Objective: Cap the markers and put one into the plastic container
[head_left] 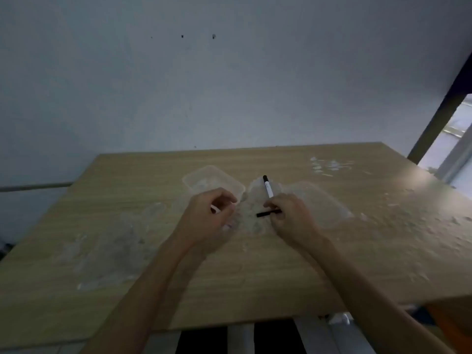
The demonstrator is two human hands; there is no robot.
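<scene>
My right hand (288,215) grips a white marker (268,187) with a black end that points up and away from me. A thin black piece (268,213), perhaps a cap or a second marker, sticks out leftward from the same fingers. My left hand (209,215) is curled around a white marker (215,209), of which only a short bit shows. A clear plastic container (213,181) stands on the wooden table (255,272) just beyond my left hand. Both hands hover close together over the table's middle.
A second clear plastic piece (319,203), maybe a lid, lies right of my right hand. Whitish smears mark the tabletop. A wall stands behind the table and a window is at the far right. The table's near edge runs below my forearms.
</scene>
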